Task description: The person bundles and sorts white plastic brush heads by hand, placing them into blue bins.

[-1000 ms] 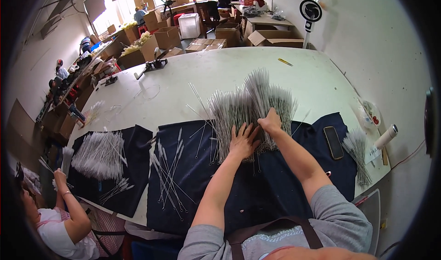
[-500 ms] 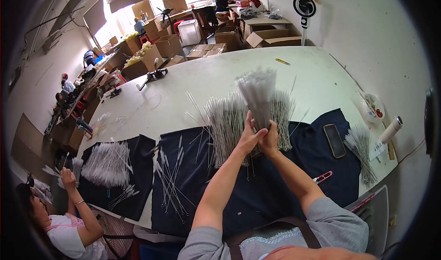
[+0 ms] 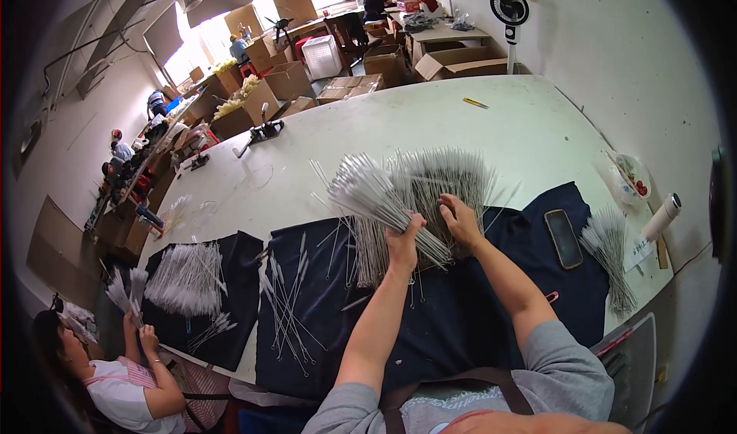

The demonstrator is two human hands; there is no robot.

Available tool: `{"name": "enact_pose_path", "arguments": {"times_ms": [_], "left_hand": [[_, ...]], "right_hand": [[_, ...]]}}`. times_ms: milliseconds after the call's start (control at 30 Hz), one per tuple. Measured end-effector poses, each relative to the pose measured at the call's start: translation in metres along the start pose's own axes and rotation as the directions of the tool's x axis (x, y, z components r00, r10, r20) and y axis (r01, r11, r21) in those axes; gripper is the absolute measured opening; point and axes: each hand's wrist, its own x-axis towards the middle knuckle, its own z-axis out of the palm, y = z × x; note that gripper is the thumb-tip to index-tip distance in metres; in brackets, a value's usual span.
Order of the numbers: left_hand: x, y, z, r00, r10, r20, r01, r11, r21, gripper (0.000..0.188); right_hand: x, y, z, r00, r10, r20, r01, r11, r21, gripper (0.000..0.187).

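My left hand [image 3: 403, 247] is wrapped round a bundle of thin wire straw brushes [image 3: 367, 192], tilted with white bristle heads up and to the left. The looped wire ends stick out below the fist, to the right. My right hand [image 3: 462, 225] has its fingers apart at the front of the big pile of straw brushes [image 3: 453, 169]; whether it touches the pile I cannot tell. That pile lies on a dark blue cloth [image 3: 453, 319], heads toward the far side. Several loose brushes [image 3: 284, 303] are scattered on the cloth to the left.
Rightward lie a phone [image 3: 563, 238], another brush bundle [image 3: 610, 257], a white bottle [image 3: 662, 217] and red-handled snips [image 3: 552, 297]. A yellow cutter [image 3: 475, 103] rests farther back on the white table [image 3: 345, 135]. At left, a co-worker [image 3: 127, 380] handles brushes beside another pile [image 3: 184, 279].
The bundle, upright between both hands before, now leans left in my left hand alone. My right hand has come off it and opened. The co-worker's hands have lowered.
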Motion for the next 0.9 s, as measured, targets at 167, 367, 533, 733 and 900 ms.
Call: {"name": "enact_pose_path", "arguments": {"times_ms": [167,367,533,733,900], "left_hand": [[-0.014,0.011,-0.005,0.995,-0.002,0.104,0.005,1.0,-0.03,0.018],[-0.014,0.003,-0.014,0.997,0.014,0.076,-0.012,1.0,-0.028,0.031],[-0.011,0.004,-0.004,0.998,-0.054,0.026,0.056,0.995,-0.082,0.032],[-0.008,0.008,0.002,0.997,-0.059,0.039,0.053,0.988,0.143,0.027],[-0.034,0.02,0.014,0.973,0.151,0.175,-0.213,0.88,0.424,0.022]], "right_hand": [[-0.005,-0.034,0.013,0.929,-0.323,-0.182,0.236,0.894,-0.381,0.049],[0.008,-0.041,0.03,0.854,-0.359,0.376,0.495,0.785,-0.373,0.053],[0.007,-0.039,0.026,0.792,-0.513,0.333,0.601,0.752,-0.271,0.039],[0.013,-0.009,0.034,0.851,-0.385,0.356,0.474,0.855,-0.209,0.046],[0.012,-0.012,0.03,0.846,-0.211,0.49,0.44,0.795,-0.417,0.051]]}}
